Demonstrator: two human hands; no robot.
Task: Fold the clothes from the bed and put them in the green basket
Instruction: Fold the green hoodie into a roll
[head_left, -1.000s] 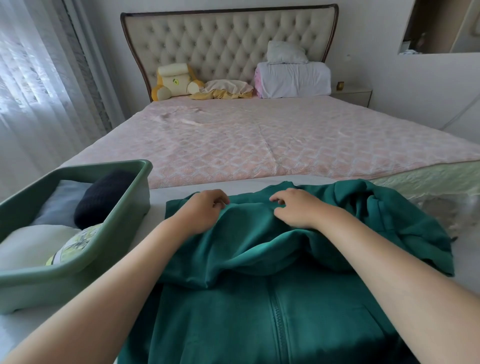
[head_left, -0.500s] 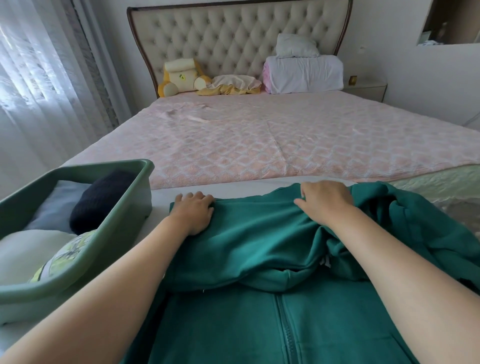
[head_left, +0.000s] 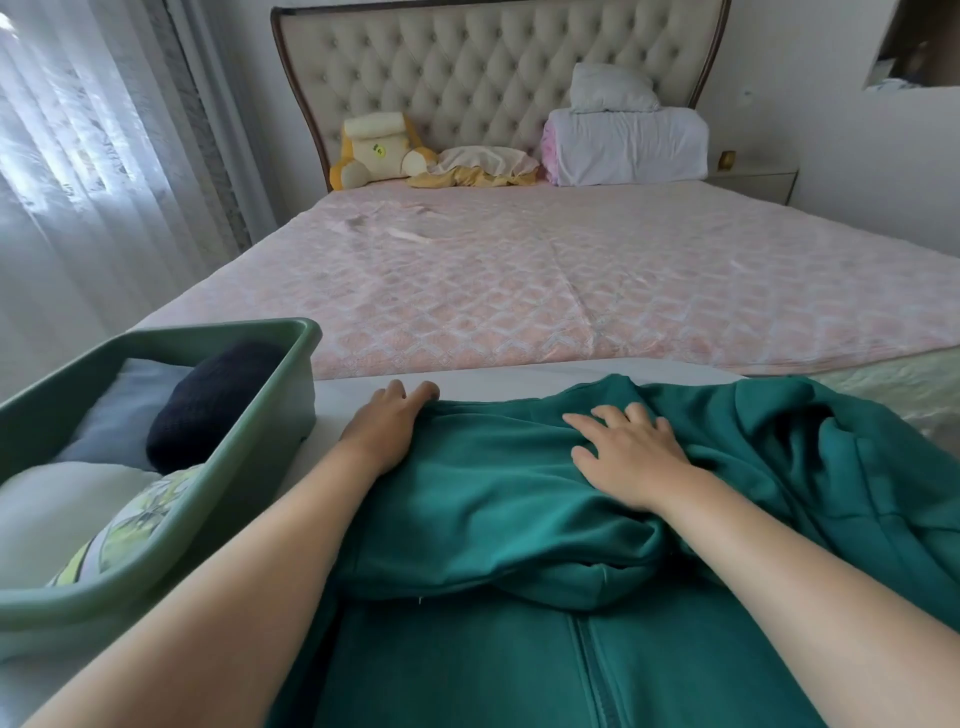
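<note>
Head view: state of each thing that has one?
Green basket: part filled with folded clothes.
Green jacket: spread out beside the basket, top part folded down over the front.
Zipper: closed where visible.
Left hand: open, resting at the jacket's left edge.
Right hand: open, fingers spread, pressing flat on the fold.

The zip jacket (head_left: 519, 509) is plain deep teal. The basket (head_left: 208, 499) is muted sage green. In it are a navy knit (head_left: 208, 410), a grey-blue cloth (head_left: 124, 415), a white cloth (head_left: 62, 514) and a leaf-print cloth (head_left: 130, 530) in yellow-green. The bedspread (head_left: 571, 291) is pale pink with a whitish diamond lattice.
</note>
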